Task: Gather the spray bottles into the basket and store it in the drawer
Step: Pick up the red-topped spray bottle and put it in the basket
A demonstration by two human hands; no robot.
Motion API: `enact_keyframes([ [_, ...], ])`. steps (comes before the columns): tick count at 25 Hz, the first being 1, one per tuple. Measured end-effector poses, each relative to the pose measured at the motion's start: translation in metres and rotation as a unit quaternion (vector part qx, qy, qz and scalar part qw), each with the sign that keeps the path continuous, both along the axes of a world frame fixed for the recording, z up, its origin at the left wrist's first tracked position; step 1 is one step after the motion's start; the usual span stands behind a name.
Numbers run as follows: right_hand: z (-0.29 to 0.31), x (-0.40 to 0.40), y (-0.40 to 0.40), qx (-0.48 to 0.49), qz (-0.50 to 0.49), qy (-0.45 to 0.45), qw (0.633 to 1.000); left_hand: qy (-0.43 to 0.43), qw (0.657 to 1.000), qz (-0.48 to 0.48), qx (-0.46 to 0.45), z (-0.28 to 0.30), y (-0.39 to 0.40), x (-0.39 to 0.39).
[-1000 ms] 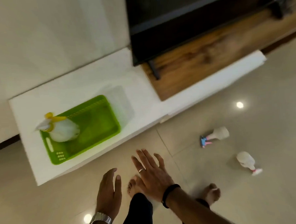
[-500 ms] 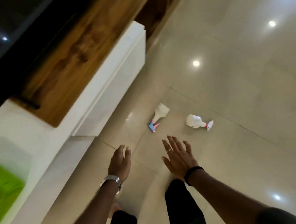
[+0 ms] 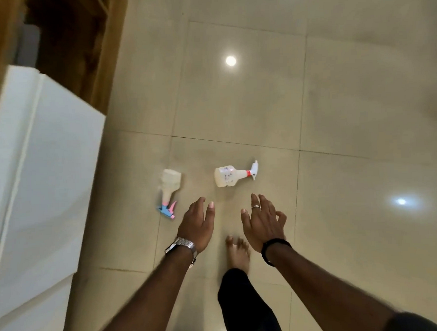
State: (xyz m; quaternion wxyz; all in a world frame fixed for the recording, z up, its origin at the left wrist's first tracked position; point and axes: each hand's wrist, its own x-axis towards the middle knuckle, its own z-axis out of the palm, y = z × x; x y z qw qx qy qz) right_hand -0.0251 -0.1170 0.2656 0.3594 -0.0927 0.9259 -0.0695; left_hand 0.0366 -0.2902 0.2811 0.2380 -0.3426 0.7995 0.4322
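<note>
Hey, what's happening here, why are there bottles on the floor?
A person is reaching both bare hands down toward two spray bottles lying on their sides on the tiled floor. The left hand and right hand are open and empty. The blue-trigger bottle lies left, the red-collared bottle right. Neither is picked up yet; no basket is in view.

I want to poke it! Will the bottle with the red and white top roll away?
The bottle lies on its side on shiny tile floor, so its round body could roll. The sprayer top sticks out and would probably stop it. It looks nearly empty, likely light.
</note>
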Motion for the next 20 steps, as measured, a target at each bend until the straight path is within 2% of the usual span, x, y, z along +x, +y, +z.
enact_keyframes([
  [5,-0.08,-0.027,0.01,-0.013,-0.171,-0.067,0.983,-0.036,0.994,-0.106,-0.013,-0.066,0.023,-0.062],
  [12,-0.186,-0.054,-0.002,-0.03,-0.364,-0.141,0.92,-0.033,0.966,-0.238,-0.1,-0.167,0.015,-0.125],
  [15,-0.22,-0.063,-0.013,-0.083,-0.474,-0.164,0.861,-0.024,0.963,-0.243,-0.111,-0.208,0.017,-0.145],
  [20,-0.262,-0.069,-0.039,-0.173,-0.635,-0.253,0.709,-0.052,0.948,-0.293,-0.108,-0.274,0.021,-0.166],
])
